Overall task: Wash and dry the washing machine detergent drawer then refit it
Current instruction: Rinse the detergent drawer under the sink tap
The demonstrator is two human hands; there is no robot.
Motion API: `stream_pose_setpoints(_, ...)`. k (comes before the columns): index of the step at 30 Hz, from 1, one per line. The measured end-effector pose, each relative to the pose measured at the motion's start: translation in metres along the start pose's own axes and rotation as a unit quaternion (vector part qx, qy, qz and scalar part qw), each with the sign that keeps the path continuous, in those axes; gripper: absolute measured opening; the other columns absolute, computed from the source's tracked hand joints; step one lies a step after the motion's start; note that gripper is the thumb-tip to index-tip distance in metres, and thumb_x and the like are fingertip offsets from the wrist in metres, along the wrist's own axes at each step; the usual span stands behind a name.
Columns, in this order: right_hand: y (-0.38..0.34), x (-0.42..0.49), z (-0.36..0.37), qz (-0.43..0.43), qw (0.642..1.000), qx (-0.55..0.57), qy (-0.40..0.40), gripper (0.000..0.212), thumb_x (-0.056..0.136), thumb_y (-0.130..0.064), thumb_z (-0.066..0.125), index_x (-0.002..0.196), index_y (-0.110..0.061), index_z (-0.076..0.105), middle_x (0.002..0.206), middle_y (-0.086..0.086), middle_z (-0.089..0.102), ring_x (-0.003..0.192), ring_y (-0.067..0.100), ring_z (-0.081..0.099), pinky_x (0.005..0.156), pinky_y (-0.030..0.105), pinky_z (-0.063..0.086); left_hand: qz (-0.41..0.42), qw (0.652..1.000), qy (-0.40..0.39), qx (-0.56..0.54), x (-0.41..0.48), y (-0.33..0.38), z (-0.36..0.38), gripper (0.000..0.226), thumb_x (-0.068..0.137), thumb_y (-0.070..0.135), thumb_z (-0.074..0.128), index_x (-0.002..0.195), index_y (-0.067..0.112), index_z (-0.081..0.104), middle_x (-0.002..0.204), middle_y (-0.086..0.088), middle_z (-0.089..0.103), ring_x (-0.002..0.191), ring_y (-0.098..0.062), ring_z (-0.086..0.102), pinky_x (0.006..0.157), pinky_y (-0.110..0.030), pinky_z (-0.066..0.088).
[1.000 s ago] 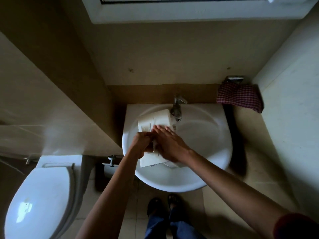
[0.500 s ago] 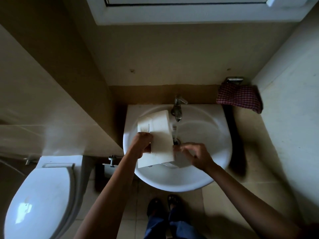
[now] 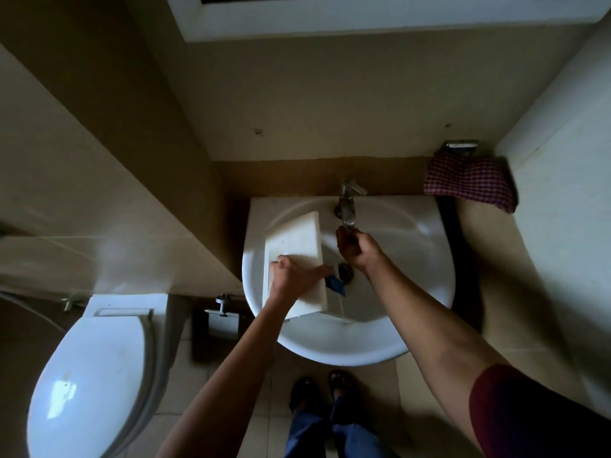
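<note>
The detergent drawer lies at 9 o'clock in the sink, with my left hand gripping its near edge, thumb across the top. I judge it light, rigid plastic, slick when wet, and best held by its side walls. My right hand curls under the tap at 12 o'clock; I cannot tell whether it holds anything.

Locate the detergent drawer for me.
Head view: the detergent drawer sits in the left half of the washbasin, left of the tap, gripped by the left hand.

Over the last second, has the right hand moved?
Yes. The right hand came off the detergent drawer and moved up the picture to the tap, now just under its spout.
</note>
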State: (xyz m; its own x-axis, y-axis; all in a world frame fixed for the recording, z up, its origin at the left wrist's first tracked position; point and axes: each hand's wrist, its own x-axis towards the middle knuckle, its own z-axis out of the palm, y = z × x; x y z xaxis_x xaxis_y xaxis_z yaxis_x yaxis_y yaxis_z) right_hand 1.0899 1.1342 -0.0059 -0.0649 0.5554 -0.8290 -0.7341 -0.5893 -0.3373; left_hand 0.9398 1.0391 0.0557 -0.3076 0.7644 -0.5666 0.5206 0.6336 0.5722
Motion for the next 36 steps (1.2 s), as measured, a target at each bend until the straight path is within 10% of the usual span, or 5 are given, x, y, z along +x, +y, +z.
stream_pose_setpoints(6, -0.003, 0.003, 0.000, 0.040, 0.998, -0.008, -0.039, 0.032, 0.103, -0.013, 0.030, 0.087, -0.003, 0.056, 0.052, 0.009, 0.064, 0.035, 0.014, 0.058, 0.034, 0.018, 0.043, -0.067, 0.980, -0.108, -0.152, 0.002, -0.024, -0.013, 0.064, 0.056, 0.060, 0.073, 0.086, 0.004, 0.064, 0.084, -0.015, 0.065, 0.061, -0.019, 0.061, 0.053, -0.025, 0.049)
stream_pose_setpoints(14, -0.004, -0.030, 0.003, 0.080, 0.969, -0.197, -0.127, 0.021, 0.098, -0.004, 0.039, 0.099, 0.002, 0.059, 0.079, 0.015, 0.069, 0.068, 0.021, 0.069, 0.059, 0.027, 0.058, -0.056, 0.954, -0.201, -0.216, 0.016, -0.052, -0.005, 0.078, 0.055, 0.059, 0.079, 0.095, -0.005, 0.060, 0.076, -0.015, 0.046, 0.066, -0.024, 0.041, 0.060, -0.037, 0.035)
stream_pose_setpoints(20, 0.006, -0.068, 0.028, 0.028, 0.858, -0.487, -0.163, 0.024, 0.099, -0.002, 0.037, 0.108, 0.004, 0.058, 0.105, 0.020, 0.063, 0.092, 0.025, 0.063, 0.080, 0.029, 0.054, -0.082, 0.939, -0.237, -0.237, 0.010, -0.043, -0.011, 0.040, 0.092, 0.032, 0.053, 0.109, -0.003, 0.062, 0.091, -0.018, 0.068, 0.066, -0.022, 0.068, 0.057, -0.025, 0.054)
stream_pose_setpoints(31, -0.052, -0.086, -0.031, -0.220, 0.605, -0.759, -0.097, 0.030, 0.095, -0.016, 0.053, 0.125, -0.017, 0.058, 0.128, 0.000, 0.059, 0.115, 0.014, 0.055, 0.097, 0.028, 0.043, -0.128, 0.915, -0.280, -0.260, 0.016, -0.038, -0.028, 0.042, 0.092, 0.041, 0.039, 0.101, 0.006, 0.061, 0.077, -0.015, 0.066, 0.073, -0.030, 0.059, 0.065, -0.033, 0.050)
stream_pose_setpoints(36, -0.075, -0.072, -0.086, -0.197, 0.648, -0.732, -0.072, 0.026, 0.099, -0.018, 0.048, 0.122, -0.020, 0.060, 0.125, -0.005, 0.059, 0.115, 0.008, 0.052, 0.093, 0.023, 0.041, -0.152, 0.914, -0.271, -0.263, 0.022, -0.040, -0.037, 0.044, 0.091, 0.045, 0.041, 0.096, 0.005, 0.062, 0.072, -0.014, 0.066, 0.071, -0.029, 0.057, 0.064, -0.032, 0.048)
